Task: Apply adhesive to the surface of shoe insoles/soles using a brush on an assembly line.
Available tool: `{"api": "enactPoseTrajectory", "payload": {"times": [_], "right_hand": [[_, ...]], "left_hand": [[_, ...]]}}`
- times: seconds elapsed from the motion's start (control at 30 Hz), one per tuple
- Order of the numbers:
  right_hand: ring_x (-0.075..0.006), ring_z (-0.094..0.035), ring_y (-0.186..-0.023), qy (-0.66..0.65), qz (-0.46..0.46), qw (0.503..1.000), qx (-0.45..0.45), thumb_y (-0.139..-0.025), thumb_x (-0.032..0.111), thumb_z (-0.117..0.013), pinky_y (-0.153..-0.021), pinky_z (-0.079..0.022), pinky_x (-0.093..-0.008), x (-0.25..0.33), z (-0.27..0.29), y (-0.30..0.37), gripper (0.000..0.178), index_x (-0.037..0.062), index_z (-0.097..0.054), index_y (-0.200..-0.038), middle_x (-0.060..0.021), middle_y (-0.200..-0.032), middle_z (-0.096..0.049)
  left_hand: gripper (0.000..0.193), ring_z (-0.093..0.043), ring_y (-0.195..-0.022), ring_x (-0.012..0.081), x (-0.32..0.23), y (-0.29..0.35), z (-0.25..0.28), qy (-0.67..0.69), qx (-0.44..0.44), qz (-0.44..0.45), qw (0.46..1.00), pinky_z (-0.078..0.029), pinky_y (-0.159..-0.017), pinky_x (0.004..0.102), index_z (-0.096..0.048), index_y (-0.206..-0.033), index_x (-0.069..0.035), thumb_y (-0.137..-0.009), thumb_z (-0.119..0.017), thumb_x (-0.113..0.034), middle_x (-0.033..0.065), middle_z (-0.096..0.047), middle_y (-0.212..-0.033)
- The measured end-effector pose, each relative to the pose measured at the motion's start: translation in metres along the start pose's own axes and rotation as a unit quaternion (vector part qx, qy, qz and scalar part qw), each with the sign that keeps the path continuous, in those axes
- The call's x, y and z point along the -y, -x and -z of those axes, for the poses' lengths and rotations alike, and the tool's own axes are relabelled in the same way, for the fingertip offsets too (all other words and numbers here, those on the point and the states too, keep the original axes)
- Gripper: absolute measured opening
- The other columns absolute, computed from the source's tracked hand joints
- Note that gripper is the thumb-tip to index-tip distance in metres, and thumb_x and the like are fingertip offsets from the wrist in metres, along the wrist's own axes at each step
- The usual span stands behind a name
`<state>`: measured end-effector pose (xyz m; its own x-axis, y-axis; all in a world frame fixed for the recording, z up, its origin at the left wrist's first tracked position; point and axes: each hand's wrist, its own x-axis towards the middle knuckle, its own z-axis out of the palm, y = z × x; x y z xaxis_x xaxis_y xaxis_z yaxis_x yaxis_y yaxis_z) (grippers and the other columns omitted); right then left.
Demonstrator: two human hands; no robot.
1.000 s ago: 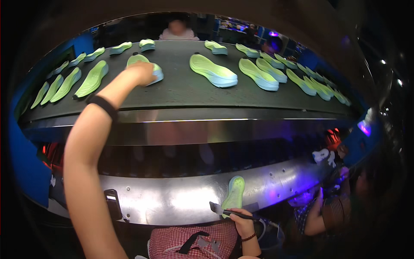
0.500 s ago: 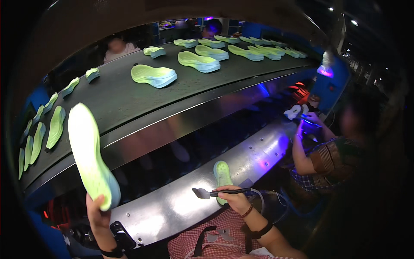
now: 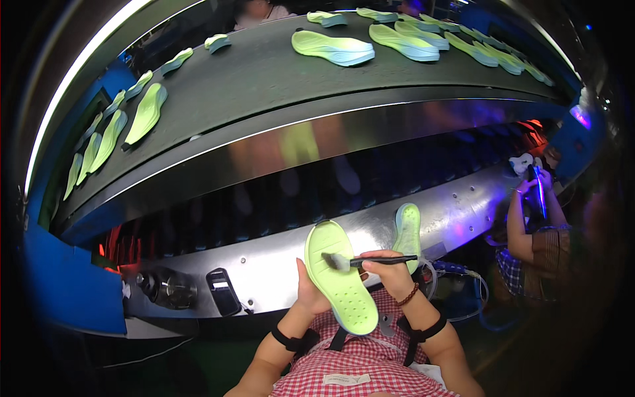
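A yellow-green shoe sole is in my left hand, its hollow inner face turned up. My fingers wrap its left edge, and most of them are hidden beneath it. In my right hand is a black-handled brush, gripped by the handle. The grey bristles lie over the sole's inner face, near its middle, and seem to touch it. Another yellow-green sole with a pale blue edge rests on the metal ledge just beyond my right hand.
Several soles lie on the dark conveyor belt across the back. A phone and a dark bottle sit on the ledge at left. Hoses hang at right, near a co-worker's hands.
My left hand has brought the sole down from over the belt's left side to in front of my body. The brush in my right hand now meets it. The view has shifted.
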<state>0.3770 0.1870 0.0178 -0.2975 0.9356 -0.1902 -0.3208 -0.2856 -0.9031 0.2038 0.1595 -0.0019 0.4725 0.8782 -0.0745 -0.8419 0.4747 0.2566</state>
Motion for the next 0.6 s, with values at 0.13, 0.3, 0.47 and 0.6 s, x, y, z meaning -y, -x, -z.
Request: {"api": "enactPoseTrajectory", "payload": {"times": [0.13, 0.3, 0.47, 0.6], "right_hand": [[-0.0111, -0.057, -0.079, 0.011, 0.013, 0.999, -0.032, -0.076, 0.004, -0.064, -0.072, -0.045, -0.0215, -0.003, -0.003, -0.018, 0.024, -0.0053, -0.061, -0.097, -0.0087, -0.088, -0.063], [-0.0120, -0.058, -0.080, 0.066, 0.032, 0.997, -0.036, -0.075, 0.006, -0.065, -0.072, -0.046, -0.0222, 0.008, -0.018, -0.033, 0.025, -0.0051, -0.061, -0.097, -0.0099, -0.089, -0.064], [-0.0126, -0.060, -0.082, 0.268, 0.139, 0.953, -0.014, -0.075, 0.007, -0.065, -0.075, -0.046, -0.0233, 0.003, -0.038, -0.027, 0.020, 0.0010, -0.064, -0.094, -0.0084, -0.091, -0.064], [-0.0255, -0.061, -0.084, 0.413, 0.285, 0.859, 0.104, -0.069, 0.006, -0.065, -0.077, -0.047, -0.0318, 0.007, -0.039, -0.003, 0.020, 0.0027, -0.064, -0.089, -0.0121, -0.087, -0.064]], "left_hand": [[0.098, -0.043, -0.110, 0.0424, 0.001, 0.004, 0.010, 0.015, -0.025, 0.028, 0.999, -0.031, -0.096, 0.0532, -0.027, -0.133, -0.006, -0.070, -0.014, -0.080, 0.0246, -0.041, -0.123], [0.091, -0.051, -0.100, 0.0409, 0.003, 0.001, 0.011, 0.019, -0.068, 0.034, 0.997, -0.038, -0.089, 0.0512, -0.038, -0.125, -0.004, -0.074, -0.013, -0.075, 0.0255, -0.049, -0.113], [0.073, -0.045, -0.111, 0.0265, 0.015, -0.007, 0.011, -0.004, -0.182, -0.065, 0.981, -0.037, -0.093, 0.0405, -0.040, -0.123, -0.009, -0.082, -0.019, -0.066, 0.0114, -0.047, -0.120], [0.076, -0.047, -0.107, 0.0269, -0.003, -0.008, 0.013, -0.042, -0.182, -0.113, 0.976, -0.038, -0.092, 0.0409, -0.041, -0.122, -0.009, -0.080, -0.017, -0.068, 0.0123, -0.048, -0.117]]}}
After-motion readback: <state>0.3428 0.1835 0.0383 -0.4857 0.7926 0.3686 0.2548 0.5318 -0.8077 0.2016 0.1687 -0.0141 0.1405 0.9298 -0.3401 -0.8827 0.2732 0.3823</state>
